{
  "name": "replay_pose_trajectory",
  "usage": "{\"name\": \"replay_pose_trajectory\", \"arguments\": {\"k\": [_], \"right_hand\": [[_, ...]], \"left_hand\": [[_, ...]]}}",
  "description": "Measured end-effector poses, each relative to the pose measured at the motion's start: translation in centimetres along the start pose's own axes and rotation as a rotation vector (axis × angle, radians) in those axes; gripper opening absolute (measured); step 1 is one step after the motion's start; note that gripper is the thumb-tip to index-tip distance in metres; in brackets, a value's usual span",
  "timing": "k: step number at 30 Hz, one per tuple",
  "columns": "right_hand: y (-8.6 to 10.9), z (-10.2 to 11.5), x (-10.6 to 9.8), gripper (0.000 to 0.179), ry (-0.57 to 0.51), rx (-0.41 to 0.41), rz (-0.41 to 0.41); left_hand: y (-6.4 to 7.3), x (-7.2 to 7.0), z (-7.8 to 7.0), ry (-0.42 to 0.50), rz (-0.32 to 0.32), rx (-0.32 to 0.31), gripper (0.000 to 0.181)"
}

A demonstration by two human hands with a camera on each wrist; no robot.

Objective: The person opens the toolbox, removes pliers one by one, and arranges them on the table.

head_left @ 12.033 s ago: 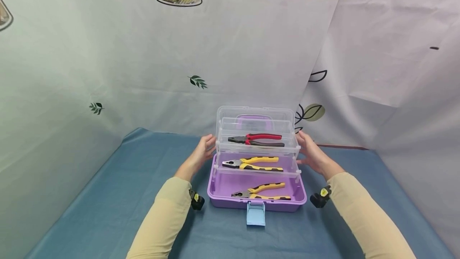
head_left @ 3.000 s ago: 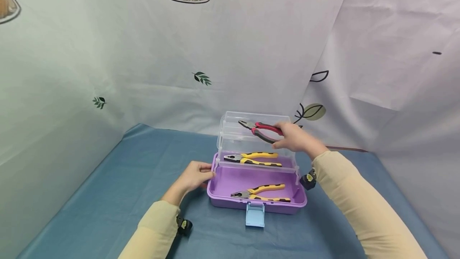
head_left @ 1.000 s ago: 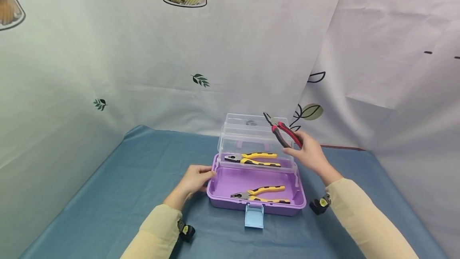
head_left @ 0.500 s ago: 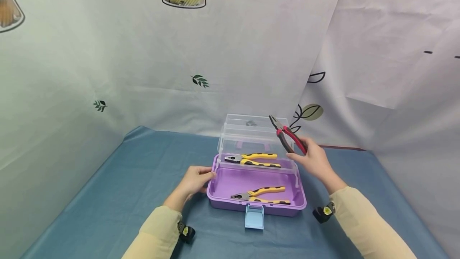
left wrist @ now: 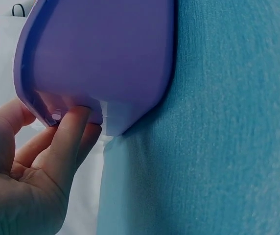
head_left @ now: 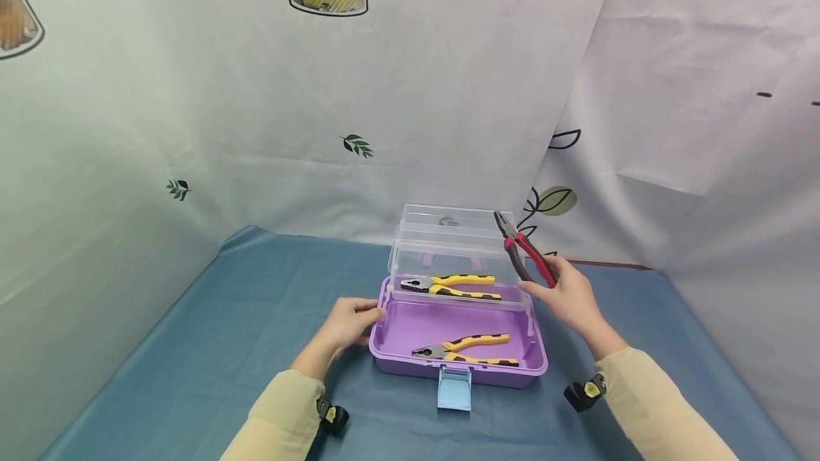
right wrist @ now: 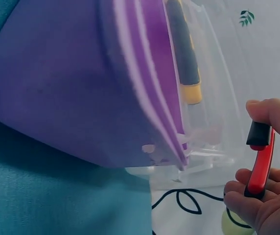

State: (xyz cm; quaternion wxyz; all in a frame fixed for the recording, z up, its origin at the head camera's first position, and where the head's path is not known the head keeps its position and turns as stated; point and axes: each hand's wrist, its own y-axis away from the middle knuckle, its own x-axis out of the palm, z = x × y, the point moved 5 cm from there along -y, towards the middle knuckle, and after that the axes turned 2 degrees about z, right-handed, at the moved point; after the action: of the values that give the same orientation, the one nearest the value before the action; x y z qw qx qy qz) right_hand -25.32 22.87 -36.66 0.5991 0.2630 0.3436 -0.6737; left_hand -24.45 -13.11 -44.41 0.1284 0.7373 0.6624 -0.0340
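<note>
A purple toolbox (head_left: pixel 419 368) sits on the table with its clear lid and trays raised at the back. My left hand (head_left: pixel 349 322) pinches its left rim, thumb at the edge and fingers against the outer wall in the left wrist view. Red-and-black pliers (head_left: pixel 534 260) are held up by my right hand (head_left: pixel 572 297), which grips the handles at the box's right back corner, jaws pointing up and left. Yellow-and-black pliers (head_left: pixel 461 280) lie in a clear tray (head_left: pixel 512 302), and another yellow-and-black pair of pliers (head_left: pixel 477 338) lies on the box floor.
The light blue latch (head_left: pixel 454 390) hangs down at the box's front. Blue cloth (head_left: pixel 256 311) covers the table, and pale printed fabric (head_left: pixel 448 91) hangs close behind the box. The clear lid (head_left: pixel 410 215) leans back near that fabric.
My right hand, which was beside the lid, took the red-and-black pliers from the upper tray and has moved right and lower with them. My left hand came down to the box's left rim.
</note>
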Motion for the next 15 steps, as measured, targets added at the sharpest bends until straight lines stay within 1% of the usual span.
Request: {"name": "replay_pose_trajectory", "arguments": {"k": [5, 15], "right_hand": [[0.4, -0.7, 0.0, 0.082, 0.008, 0.022, -0.014], [0.9, -1.8, -0.2, 0.080, 0.004, 0.049, -0.039]], "left_hand": [[-0.1, 0.1, 0.0, 0.015, 0.004, -0.002, 0.033], [0.0, 0.0, 0.1, 0.003, -0.007, -0.010, 0.034]]}}
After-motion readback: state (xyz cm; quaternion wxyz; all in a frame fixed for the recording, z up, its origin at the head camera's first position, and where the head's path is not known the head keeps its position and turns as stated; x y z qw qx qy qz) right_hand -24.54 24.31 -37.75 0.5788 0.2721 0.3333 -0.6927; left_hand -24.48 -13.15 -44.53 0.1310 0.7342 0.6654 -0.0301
